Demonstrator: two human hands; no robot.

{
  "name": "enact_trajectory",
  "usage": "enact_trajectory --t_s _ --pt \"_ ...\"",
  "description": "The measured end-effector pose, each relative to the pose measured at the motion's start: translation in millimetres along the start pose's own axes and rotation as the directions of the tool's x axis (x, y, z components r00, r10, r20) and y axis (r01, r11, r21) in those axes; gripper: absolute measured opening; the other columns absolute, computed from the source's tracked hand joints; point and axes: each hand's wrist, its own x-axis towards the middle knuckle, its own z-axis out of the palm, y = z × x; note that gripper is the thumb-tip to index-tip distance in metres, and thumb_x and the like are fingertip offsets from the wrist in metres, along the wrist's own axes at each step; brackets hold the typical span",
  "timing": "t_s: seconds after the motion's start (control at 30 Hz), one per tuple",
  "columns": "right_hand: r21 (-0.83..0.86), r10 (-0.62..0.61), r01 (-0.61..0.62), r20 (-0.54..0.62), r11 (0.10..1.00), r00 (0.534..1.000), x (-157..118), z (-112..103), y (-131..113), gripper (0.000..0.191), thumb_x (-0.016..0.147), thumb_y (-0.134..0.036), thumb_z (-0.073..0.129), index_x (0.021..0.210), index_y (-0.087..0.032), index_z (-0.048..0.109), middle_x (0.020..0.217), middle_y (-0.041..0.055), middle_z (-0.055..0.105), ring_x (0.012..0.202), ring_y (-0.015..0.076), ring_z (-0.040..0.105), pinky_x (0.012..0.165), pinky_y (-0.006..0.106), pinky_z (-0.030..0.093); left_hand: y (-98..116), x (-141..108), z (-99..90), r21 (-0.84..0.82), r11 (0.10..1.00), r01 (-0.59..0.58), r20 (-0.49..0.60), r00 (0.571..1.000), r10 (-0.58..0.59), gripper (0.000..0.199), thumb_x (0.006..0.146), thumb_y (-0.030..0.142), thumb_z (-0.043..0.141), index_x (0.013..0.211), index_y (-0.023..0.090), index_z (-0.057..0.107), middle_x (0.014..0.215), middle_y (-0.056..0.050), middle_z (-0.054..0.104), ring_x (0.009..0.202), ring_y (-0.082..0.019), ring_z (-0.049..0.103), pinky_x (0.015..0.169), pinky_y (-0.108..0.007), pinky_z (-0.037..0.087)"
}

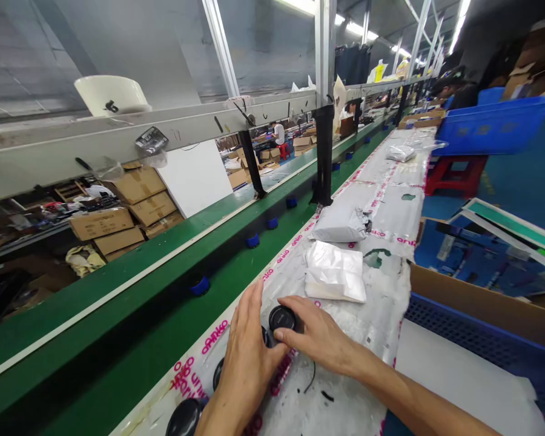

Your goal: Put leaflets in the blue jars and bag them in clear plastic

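Note:
A round black object (282, 318) stands on the plastic-covered bench (345, 339), gripped between the thumb and fingers of my right hand (320, 336). Just left of it, my left hand (249, 357) has its fingers stretched out, with the thumb reaching toward the right thumb. Beside the left fingers a second black piece is mostly hidden. Two more black round pieces lie left of that hand, one at the bottom edge (184, 418). Beyond my hands lie a stack of clear plastic bags (336, 272) and a grey-white package (340, 224).
A green conveyor (227, 266) with several blue-rimmed black pieces runs along the left. Metal posts (324, 151) rise beside the bench. At the right are a blue crate (495, 124) on a red stool (456, 172) and an open carton (481, 303). People sit farther back.

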Motion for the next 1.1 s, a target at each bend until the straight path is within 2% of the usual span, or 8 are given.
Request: enact_trajectory --t_s 0.1,0.23,0.37,0.43,0.57,0.9,1.03,1.1 --pt "-0.031 -0.032 0.032 0.017 0.999 0.999 0.3 -1.0 -4.3 0.06 0.079 -0.04 0.075 0.133 -0.018 0.06 0.133 0.014 0.063 0.123 0.0324 0.056 0.105 0.048 0.043 3.1 -10.0 -19.0 -0.208 0.977 0.049 0.018 0.999 -0.047 0.086 0.071 0.015 0.068 0.148 0.033 0.035 0.16 -0.007 0.031 0.144 -0.031 0.04 0.119 -0.052 0.033" --pt "0.132 -0.097 0.122 -0.182 0.984 0.979 1.7 -4.0 -24.9 0.035 0.091 -0.041 0.061 0.119 -0.021 0.067 0.127 0.0113 0.065 0.117 0.0287 0.058 0.101 0.044 0.047 0.2 -26.1 -31.0 -0.426 0.899 0.102 0.01 0.994 -0.109 0.052 0.076 0.019 0.062 0.125 0.028 0.05 0.157 -0.006 0.037 0.147 -0.026 0.036 0.123 -0.051 0.024" --pt "0.52 0.026 -0.014 -0.016 0.854 1.0 5.2 0.5 -48.2 0.031 0.09 -0.045 0.065 0.108 -0.021 0.072 0.1 0.0063 0.073 0.09 0.0213 0.066 0.076 0.032 0.054 -0.1 -35.5 -30.9 -0.524 0.846 0.095 -0.01 0.993 -0.118 0.042 0.075 0.02 0.06 0.115 0.029 0.053 0.158 -0.004 0.036 0.146 -0.025 0.037 0.123 -0.05 0.026" --pt "0.643 0.058 -0.096 0.08 0.759 0.995 7.5 5.4 -54.2 0.033 0.085 -0.046 0.071 0.103 -0.019 0.073 0.091 0.0046 0.072 0.081 0.0183 0.064 0.068 0.029 0.053 3.5 -37.4 -31.7 -0.511 0.853 0.106 -0.016 0.991 -0.133 0.042 0.073 0.019 0.06 0.113 0.029 0.053 0.158 -0.004 0.036 0.146 -0.026 0.038 0.122 -0.051 0.026" --pt "0.733 0.08 -0.151 0.131 0.663 0.988 8.9 11.7 -58.5 0.034 0.076 -0.046 0.079 0.091 -0.017 0.072 0.085 0.0032 0.07 0.074 0.0145 0.061 0.06 0.024 0.05 10.8 -40.3 -36.9 -0.458 0.872 0.171 0.03 0.984 -0.177 0.042 0.07 0.016 0.057 0.11 0.028 0.054 0.16 -0.004 0.03 0.146 -0.026 0.038 0.123 -0.053 0.023" --pt "0.673 0.125 -0.189 0.143 0.715 0.982 4.1 14.7 -66.3 0.015 0.078 -0.031 0.069 0.074 -0.017 0.066 0.07 -0.0001 0.064 0.066 0.0124 0.058 0.057 0.022 0.048 9.5 -48.2 -35.6 -0.349 0.915 0.2 0.001 0.977 -0.213 0.043 0.069 0.013 0.057 0.11 0.026 0.057 0.161 -0.008 0.03 0.145 -0.028 0.04 0.12 -0.054 0.026" --pt "0.65 0.167 -0.194 0.104 0.735 0.98 2.3 16.3 -68.1 0.015 0.078 -0.031 0.067 0.074 -0.017 0.065 0.068 -0.0004 0.064 0.063 0.0119 0.056 0.057 0.023 0.046 20.0 -46.4 -39.0 -0.27 0.924 0.27 -0.007 0.959 -0.282 0.038 0.073 0.024 0.061 0.111 0.026 0.064 0.156 -0.008 0.041 0.147 -0.029 0.036 0.121 -0.052 0.024" --pt "0.652 0.195 -0.219 0.109 0.726 0.975 2.8 16.9 -67.4 0.016 0.077 -0.032 0.066 0.074 -0.017 0.065 0.067 -0.0005 0.063 0.061 0.0116 0.055 0.055 0.023 0.045 18.8 -44.9 -38.5 -0.26 0.916 0.307 -0.045 0.943 -0.329 0.044 0.076 0.032 0.063 0.119 0.025 0.063 0.149 -0.01 0.05 0.141 -0.029 0.044 0.118 -0.051 0.032"
